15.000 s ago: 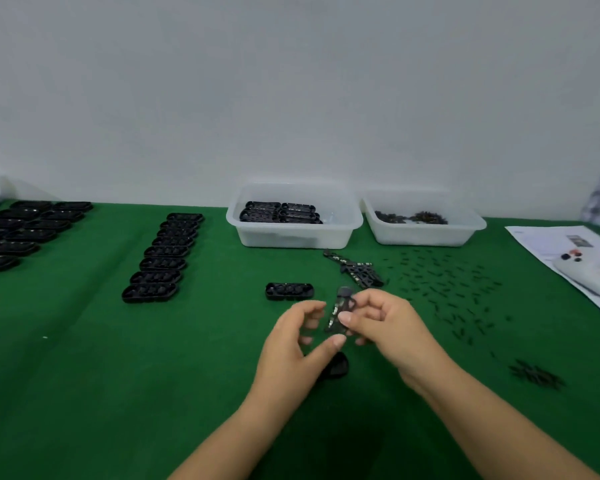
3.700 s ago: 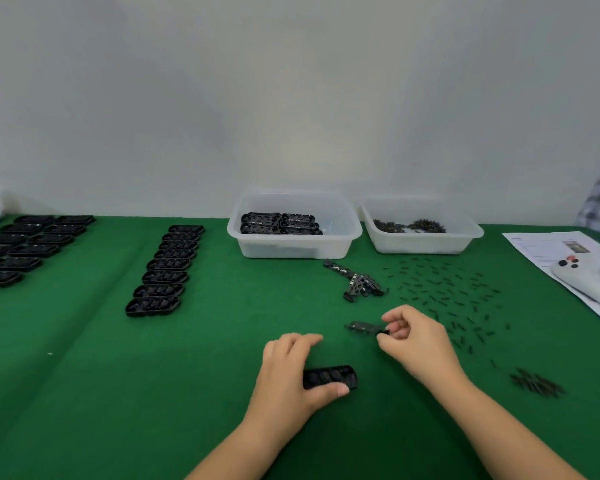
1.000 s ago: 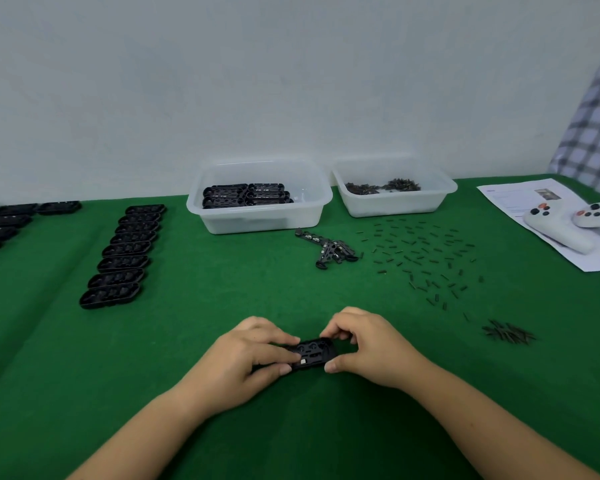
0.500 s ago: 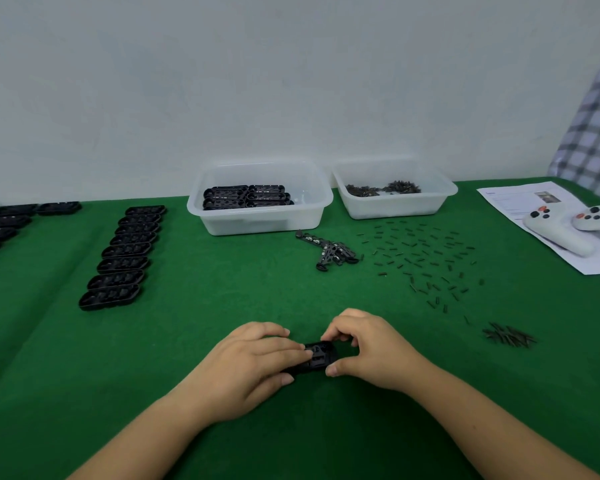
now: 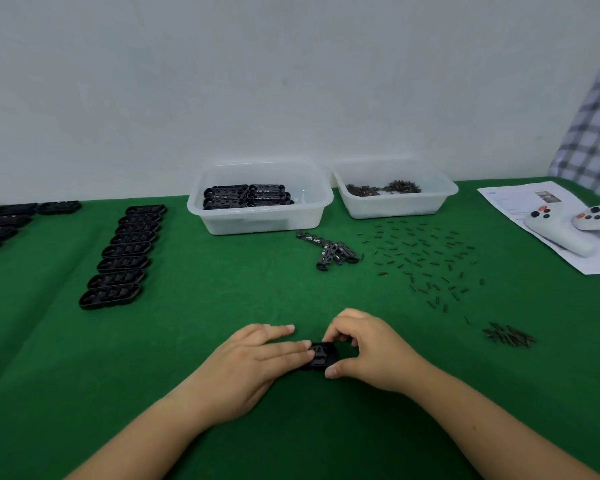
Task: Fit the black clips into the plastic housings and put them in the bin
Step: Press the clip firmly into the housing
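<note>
A black plastic housing [image 5: 322, 356] lies on the green table between my hands, near the front edge. My left hand [image 5: 250, 365] lies over its left part with straight fingers pressing down on it, hiding most of it. My right hand [image 5: 364, 348] grips its right end, thumb in front and curled fingers behind. A clip seems to sit inside the housing, but I cannot make it out clearly. Loose black clips [image 5: 333, 252] lie in a small pile further back. The clear bin [image 5: 260, 216] behind them holds several finished housings.
A row of empty black housings [image 5: 122, 258] runs along the left, with more [image 5: 0, 223] at the far left edge. A second clear bin [image 5: 395, 199] holds small dark parts; small pins [image 5: 423, 258] lie scattered in front of it. Two white controllers [image 5: 568, 226] rest on paper at right.
My left fingers have slid further right over the housing, covering more of it than a second ago. My right hand keeps its hold on the right end.
</note>
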